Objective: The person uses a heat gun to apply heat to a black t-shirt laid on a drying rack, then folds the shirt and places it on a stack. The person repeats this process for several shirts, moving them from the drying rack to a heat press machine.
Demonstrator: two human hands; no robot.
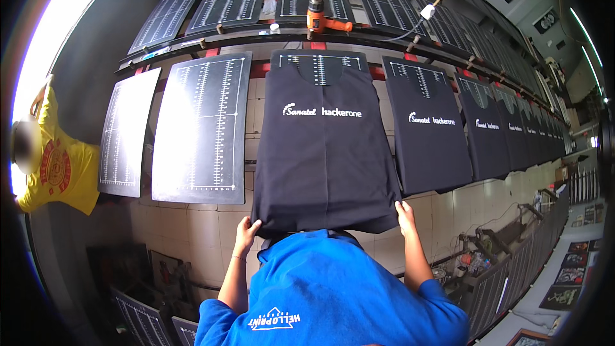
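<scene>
A black T-shirt (325, 154) with white lettering across its chest lies over the printing board in front of me, its neck opening toward the far end. The board's ruled far end (319, 61) shows above and through the neckline. At the shirt's near left corner my left hand (247, 230) pinches the hem between thumb and fingers. My right hand (405, 216) grips the hem at the near right corner. Between the two hands the hem hangs at the board's near edge, close to my body. A few soft creases run down the middle of the fabric.
Bare ruled boards (198, 128) stand to the left; boards with printed black shirts (430, 134) continue right. An orange heat gun (316, 16) rests on the rail behind, beside a cable (410, 31). At far left is a person in a yellow shirt (64, 160).
</scene>
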